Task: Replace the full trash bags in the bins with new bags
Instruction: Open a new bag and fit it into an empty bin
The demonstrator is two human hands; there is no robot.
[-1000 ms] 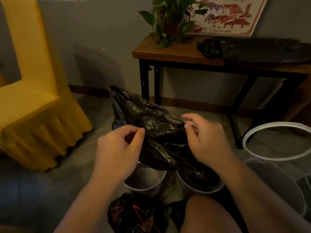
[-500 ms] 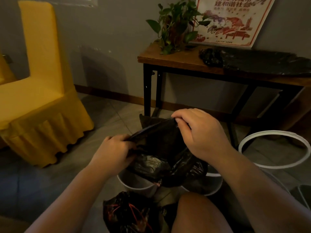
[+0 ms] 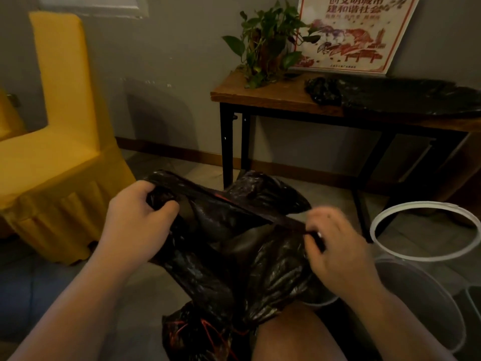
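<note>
A new black trash bag (image 3: 234, 246) is stretched wide between both hands, its mouth pulled open. My left hand (image 3: 138, 217) grips the bag's left rim in a fist. My right hand (image 3: 335, 246) pinches the right rim. The bag hangs over small white bins on the floor, which it mostly hides; a sliver of one bin's rim (image 3: 322, 302) shows under my right wrist. A tied full black bag with red drawstrings (image 3: 200, 332) lies on the floor by my knee (image 3: 294, 337). More black bags (image 3: 390, 97) lie on the wooden table (image 3: 263, 96).
A larger clear bin (image 3: 429, 300) with a loose white ring (image 3: 426, 230) stands at the right. A yellow covered chair (image 3: 57, 152) fills the left. The table's black legs (image 3: 226, 149) stand just behind the bag. A potted plant (image 3: 265, 45) and poster (image 3: 354, 32) sit on the table.
Both hands have pulled apart, left hand going left and right hand going right and down, spreading the bag's mouth wide. The bag now covers the small bins.
</note>
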